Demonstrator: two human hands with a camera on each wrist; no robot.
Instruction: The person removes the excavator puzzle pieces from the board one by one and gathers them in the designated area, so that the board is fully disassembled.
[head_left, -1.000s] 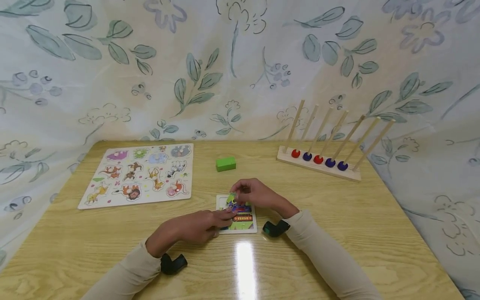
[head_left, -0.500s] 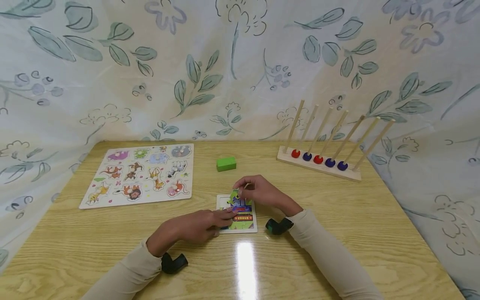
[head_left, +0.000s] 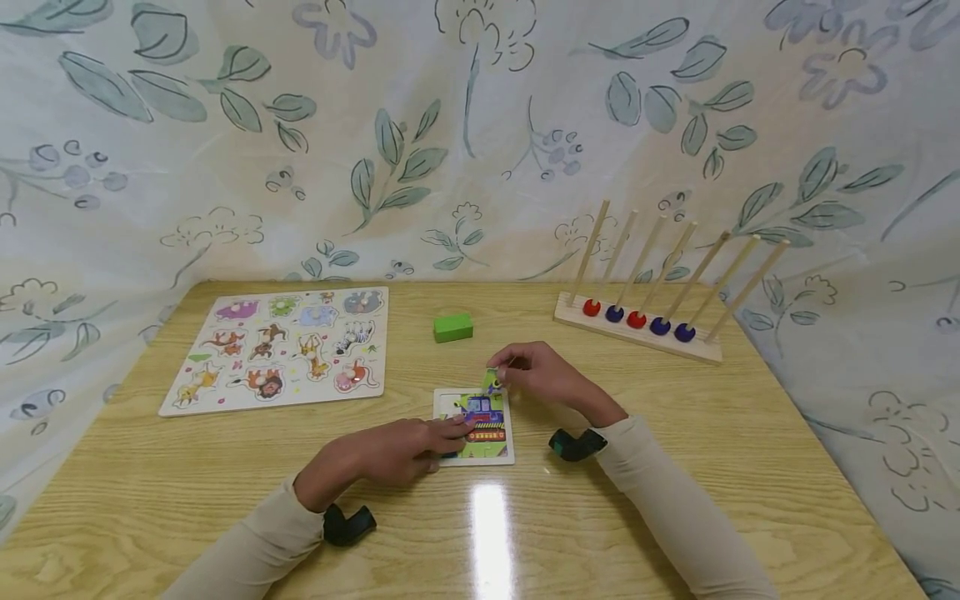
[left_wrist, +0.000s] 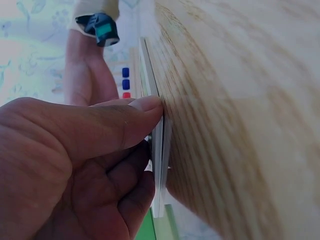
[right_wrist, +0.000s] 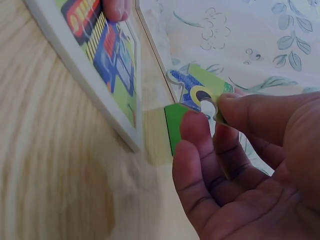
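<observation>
Right hand point(head_left: 551, 379) has a puzzle piece point(right_wrist: 202, 86) pinched up by the thumb, other fingers kinda loosely curled next to it. Piece is mostly green with some blue and a yellow ring round a dark spot, and it's tilted, held up off the bench point(head_left: 750, 467) just by the far edge of the puzzle point(head_left: 489, 432). From the right wrist view you can see a clear gap between the two.

Puzzle's lying flat on the bench, more or less in the middle, white border, blue vehicle on a green background. Bit of pale base showing at the upper left too. Left hand point(head_left: 397, 450) is holding it at the left side: thumb against the edge, a couple of fingertips reaching over onto the picture.

Both arms have beige sleeves point(head_left: 667, 517), plus a black gadget point(head_left: 577, 445) at each wrist.

Past the puzzle there's a green block point(head_left: 453, 327) sitting by itself. Over on the left, an animal board point(head_left: 307, 396) lies flat, zebra and giraffe and lion and so on. Far right has a wooden rack point(head_left: 568, 312) with seven upright pegs, two red beads point(head_left: 636, 319) and three blue beads point(head_left: 661, 326) down at the bottom.

Behind it all, a pale backdrop point(head_left: 487, 208) with leaves and flowers.
</observation>
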